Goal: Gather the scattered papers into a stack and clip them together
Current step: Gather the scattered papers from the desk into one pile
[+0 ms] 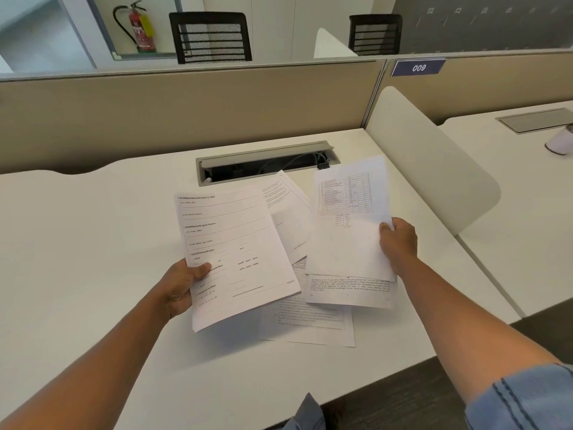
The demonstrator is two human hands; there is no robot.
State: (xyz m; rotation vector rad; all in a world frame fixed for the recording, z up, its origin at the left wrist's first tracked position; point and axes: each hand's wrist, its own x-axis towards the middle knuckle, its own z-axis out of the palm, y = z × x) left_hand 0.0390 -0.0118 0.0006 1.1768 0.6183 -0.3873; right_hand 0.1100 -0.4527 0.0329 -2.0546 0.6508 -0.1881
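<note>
Papers gather best if the right hand, pinching one sheet, lays it squarely onto the left hand's gripped sheets.

I see a white desk with an open cable tray; a beige partition stands behind it, labelled 009; beyond, two black mesh chairs and a red fire extinguisher; grey carpet below.
</note>
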